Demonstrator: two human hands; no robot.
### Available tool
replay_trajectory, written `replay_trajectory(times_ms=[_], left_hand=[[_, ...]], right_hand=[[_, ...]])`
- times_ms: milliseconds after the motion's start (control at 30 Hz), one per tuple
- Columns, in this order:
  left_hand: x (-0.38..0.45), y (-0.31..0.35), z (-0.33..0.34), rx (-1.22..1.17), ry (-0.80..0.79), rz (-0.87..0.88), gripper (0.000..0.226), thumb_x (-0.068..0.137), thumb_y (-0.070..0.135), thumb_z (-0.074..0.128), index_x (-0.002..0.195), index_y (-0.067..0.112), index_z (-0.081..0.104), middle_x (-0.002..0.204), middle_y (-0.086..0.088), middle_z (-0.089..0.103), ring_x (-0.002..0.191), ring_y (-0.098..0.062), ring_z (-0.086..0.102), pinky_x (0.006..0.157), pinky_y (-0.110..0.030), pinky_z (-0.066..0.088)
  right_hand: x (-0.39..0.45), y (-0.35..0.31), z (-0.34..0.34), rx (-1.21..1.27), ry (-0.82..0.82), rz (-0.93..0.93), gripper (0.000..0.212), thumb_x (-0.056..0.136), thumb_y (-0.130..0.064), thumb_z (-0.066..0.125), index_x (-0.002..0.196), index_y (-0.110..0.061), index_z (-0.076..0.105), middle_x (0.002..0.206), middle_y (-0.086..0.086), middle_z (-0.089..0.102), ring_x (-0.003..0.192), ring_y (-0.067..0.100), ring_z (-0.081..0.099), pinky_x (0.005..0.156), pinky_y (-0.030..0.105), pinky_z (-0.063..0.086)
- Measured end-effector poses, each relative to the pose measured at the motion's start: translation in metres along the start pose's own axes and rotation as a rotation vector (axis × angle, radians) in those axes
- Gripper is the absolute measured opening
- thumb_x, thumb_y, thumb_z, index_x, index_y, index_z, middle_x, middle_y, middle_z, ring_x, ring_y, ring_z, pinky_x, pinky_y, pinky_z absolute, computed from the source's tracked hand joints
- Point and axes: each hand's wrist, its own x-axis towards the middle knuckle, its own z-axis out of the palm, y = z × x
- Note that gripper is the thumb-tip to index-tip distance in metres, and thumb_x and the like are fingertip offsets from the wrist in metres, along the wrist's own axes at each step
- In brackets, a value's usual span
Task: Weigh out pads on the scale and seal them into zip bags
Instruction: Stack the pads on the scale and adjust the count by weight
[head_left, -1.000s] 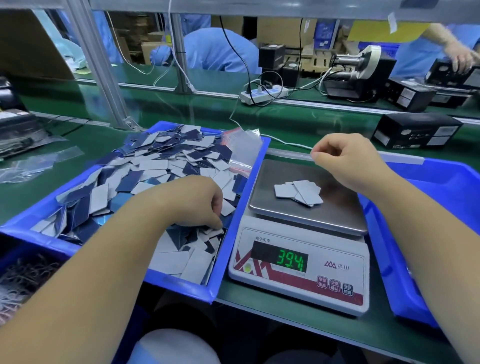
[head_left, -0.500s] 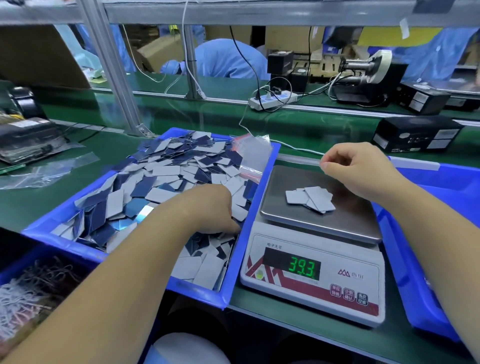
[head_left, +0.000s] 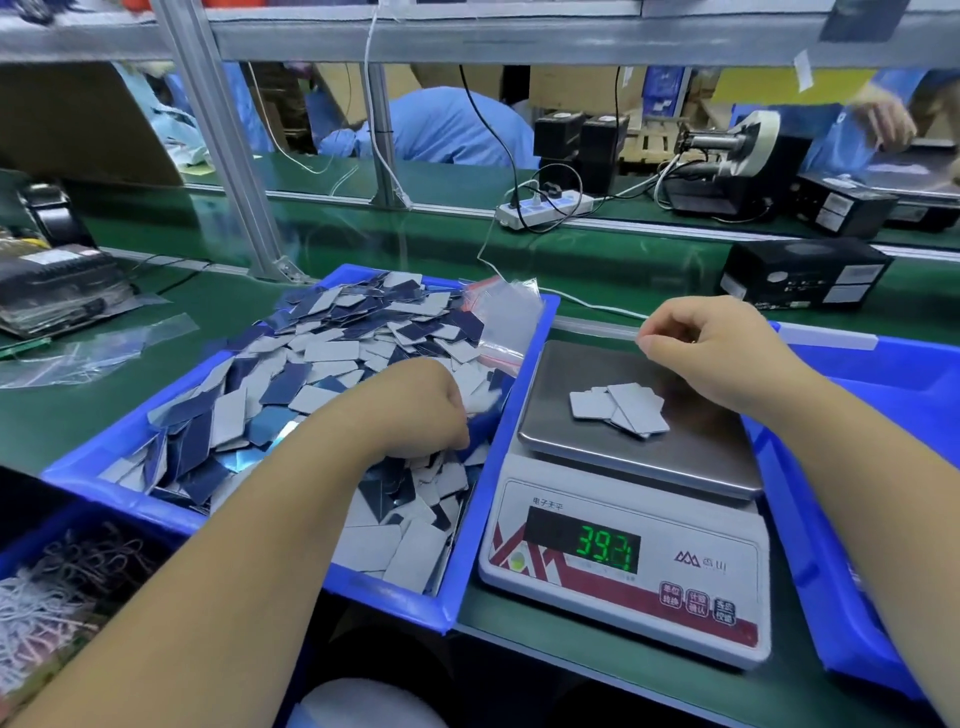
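Green bench surface (head_left: 519, 270) runs ahead of you. Flat grey and dark-blue rectangular pads (head_left: 332, 358) heap in a blue tray (head_left: 467, 525), pointing every way. Your left hand (head_left: 415, 410) digs among them, fingers curled; what it holds is hidden. A few grey pads lie on the scale (head_left: 628, 519), long edges slanting right. Your right hand (head_left: 711, 348) hovers above, loosely curled.

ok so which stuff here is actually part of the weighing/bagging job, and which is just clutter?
In the job:
scale
pads on the pan
pad bin
zip bags
left hand, in the pads
right hand, above the pan

Lying about:
power strip
black boxes
tape dispenser
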Motion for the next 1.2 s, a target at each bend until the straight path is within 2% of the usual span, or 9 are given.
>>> replay_trajectory(times_ms=[133,233,367,467,767,900,1000,1100,1200], left_hand=[[0.004,-0.001,-0.015,-0.122,0.083,0.024,0.016,0.081,0.017,0.074,0.070,0.014,0.064,0.066,0.001,0.061,0.059,-0.020,0.052,0.059,-0.025,0.042],[0.006,0.004,-0.025,-0.202,0.135,0.060,0.014,0.082,0.023,0.076,0.072,0.023,0.066,0.065,0.008,0.061,0.055,-0.012,0.051,0.047,-0.019,0.035],[0.012,0.030,-0.020,-0.387,0.113,0.181,0.012,0.083,0.021,0.074,0.076,0.023,0.065,0.061,0.007,0.058,0.054,-0.012,0.049,0.048,-0.020,0.036],[0.015,0.066,-0.002,-0.457,0.058,0.280,0.010,0.085,0.020,0.074,0.078,0.023,0.067,0.055,0.015,0.058,0.049,-0.004,0.049,0.043,-0.011,0.036],[0.028,0.100,0.022,-0.116,0.116,0.347,0.006,0.084,0.030,0.072,0.083,0.025,0.074,0.078,0.015,0.069,0.074,-0.003,0.062,0.058,-0.017,0.047],[0.031,0.085,0.008,-0.228,0.135,0.304,0.003,0.084,0.031,0.072,0.084,0.028,0.073,0.058,0.020,0.062,0.050,0.005,0.055,0.045,-0.010,0.039],[0.031,0.060,-0.010,-0.119,0.187,0.279,0.008,0.085,0.023,0.070,0.079,0.029,0.070,0.064,0.015,0.058,0.047,0.006,0.051,0.039,-0.008,0.032],[0.028,0.035,-0.020,0.157,0.048,0.205,0.017,0.081,0.013,0.066,0.083,0.030,0.066,0.075,0.009,0.059,0.062,-0.008,0.055,0.051,-0.021,0.039],[0.024,0.022,-0.015,0.321,-0.132,0.125,0.031,0.076,0.024,0.080,0.097,0.036,0.062,0.090,0.007,0.059,0.079,-0.015,0.060,0.069,-0.031,0.050]], right_hand=[[0.001,0.000,0.001,0.002,-0.012,0.007,0.017,0.089,-0.025,0.065,0.074,-0.034,0.069,0.070,-0.019,0.065,0.060,0.000,0.052,0.061,0.027,0.046],[0.002,0.000,0.002,-0.006,-0.007,-0.003,0.017,0.088,-0.025,0.065,0.074,-0.034,0.069,0.070,-0.021,0.064,0.062,-0.001,0.053,0.062,0.028,0.047],[0.003,0.001,-0.002,-0.022,0.033,-0.019,0.019,0.087,-0.022,0.065,0.073,-0.033,0.068,0.068,-0.025,0.063,0.061,-0.004,0.053,0.056,0.015,0.040],[0.005,0.004,-0.007,-0.017,0.082,-0.004,0.021,0.088,-0.020,0.064,0.071,-0.031,0.066,0.063,-0.028,0.061,0.058,-0.007,0.052,0.052,0.005,0.036],[0.008,0.010,-0.005,-0.047,0.087,0.019,0.018,0.087,-0.022,0.064,0.071,-0.031,0.067,0.069,-0.028,0.063,0.067,-0.010,0.054,0.054,0.003,0.037],[0.008,0.011,-0.006,-0.035,0.070,0.023,0.019,0.088,-0.022,0.065,0.071,-0.031,0.068,0.069,-0.025,0.064,0.066,-0.010,0.054,0.054,0.003,0.037],[0.007,0.009,-0.005,-0.028,0.052,0.016,0.019,0.088,-0.022,0.064,0.072,-0.031,0.068,0.070,-0.027,0.063,0.064,-0.011,0.053,0.053,0.002,0.037],[0.007,0.006,-0.004,-0.041,0.045,-0.007,0.020,0.087,-0.023,0.064,0.070,-0.033,0.066,0.072,-0.027,0.063,0.064,-0.010,0.052,0.054,0.003,0.037],[0.007,0.004,-0.003,-0.042,0.033,-0.014,0.021,0.087,-0.023,0.064,0.069,-0.034,0.066,0.070,-0.028,0.063,0.064,-0.009,0.053,0.051,0.003,0.036]])
